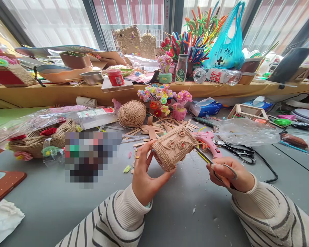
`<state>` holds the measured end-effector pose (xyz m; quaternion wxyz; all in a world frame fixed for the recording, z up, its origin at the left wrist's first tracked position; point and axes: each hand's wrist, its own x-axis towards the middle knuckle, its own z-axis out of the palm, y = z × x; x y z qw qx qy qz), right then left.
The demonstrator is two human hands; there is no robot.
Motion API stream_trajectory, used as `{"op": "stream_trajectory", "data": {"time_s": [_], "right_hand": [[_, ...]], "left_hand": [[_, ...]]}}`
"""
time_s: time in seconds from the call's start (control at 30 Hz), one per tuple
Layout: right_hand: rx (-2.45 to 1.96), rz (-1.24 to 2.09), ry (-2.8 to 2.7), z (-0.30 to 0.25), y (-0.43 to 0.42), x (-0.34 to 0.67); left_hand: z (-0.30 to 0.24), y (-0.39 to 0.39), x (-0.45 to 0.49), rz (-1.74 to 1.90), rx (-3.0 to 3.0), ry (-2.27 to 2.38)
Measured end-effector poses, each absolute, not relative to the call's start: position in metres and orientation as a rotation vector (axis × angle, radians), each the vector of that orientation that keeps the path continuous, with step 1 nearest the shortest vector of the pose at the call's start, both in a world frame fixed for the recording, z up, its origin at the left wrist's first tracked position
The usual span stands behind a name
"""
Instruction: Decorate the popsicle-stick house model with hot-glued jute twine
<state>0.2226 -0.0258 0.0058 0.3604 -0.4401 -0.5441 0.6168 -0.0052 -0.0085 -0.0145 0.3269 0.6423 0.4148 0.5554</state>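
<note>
My left hand [143,175] grips a small craft box [173,146] made of flat wooden sticks, bound with jute twine and decorated with twine spirals. It is held tilted above the grey table [185,206]. My right hand [228,173] is closed on a pair of small scissors [208,159], whose blades point left and touch the box's right edge. Both sleeves are striped white and grey.
A ball of jute twine [132,114], loose wooden sticks [149,130], a pink glue gun [208,140], black scissors [240,152] and a clear plastic bag [244,132] lie behind the hands. A twine basket [41,137] stands left. A cluttered shelf [154,90] runs along the window.
</note>
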Motion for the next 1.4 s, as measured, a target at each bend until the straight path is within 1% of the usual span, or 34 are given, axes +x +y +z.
{"op": "stream_trajectory", "data": {"time_s": [0.27,0.6,1.13,1.4], "right_hand": [[-1.095,1.616,-1.347,0.008,-0.027,0.221],[-0.951,1.794,-1.326,0.009,-0.023,0.226],[-0.596,1.957,-1.263,0.009,-0.019,0.226],[-0.456,1.968,-1.258,0.009,-0.017,0.226]], "left_hand": [[-0.015,-0.007,-0.005,1.449,1.673,1.072],[-0.015,-0.008,-0.005,1.479,1.838,1.035],[-0.015,-0.009,-0.007,1.446,1.810,1.013],[-0.016,-0.007,-0.006,1.433,1.750,1.016]]}}
